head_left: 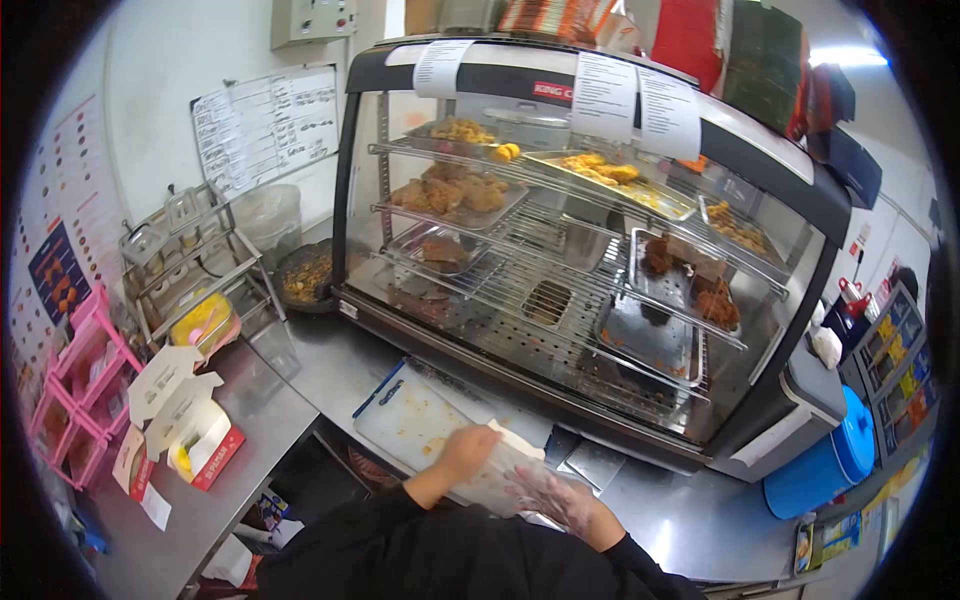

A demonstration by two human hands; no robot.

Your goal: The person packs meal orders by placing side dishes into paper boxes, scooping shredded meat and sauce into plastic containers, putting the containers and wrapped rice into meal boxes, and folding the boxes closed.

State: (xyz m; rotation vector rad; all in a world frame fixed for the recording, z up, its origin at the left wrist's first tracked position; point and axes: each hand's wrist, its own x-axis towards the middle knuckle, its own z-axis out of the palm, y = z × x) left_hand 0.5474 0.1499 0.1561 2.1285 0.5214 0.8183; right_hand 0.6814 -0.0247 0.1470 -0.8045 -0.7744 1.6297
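My left hand (466, 451) is closed and blurred by motion above the cutting board. Clear, thin plastic (491, 474) lies against it; what its fingers hold cannot be made out. Close by on the right, my right hand (555, 497) appears covered in a clear plastic glove, its fingers stretched out toward the left hand. Just beyond both hands is a cream-white piece (517, 441), partly hidden. Underneath, a white cutting board (408, 420) with crumbs lies on the steel counter, a blue-handled tool (380, 391) along its left edge.
A glass display warmer (525, 340) with trays of fried chicken (450, 190) stands ahead. At left are an open red-and-white food box (205, 450), pink racks (85, 390) and a metal rack (200, 255). A blue lidded container (820, 455) stands at right.
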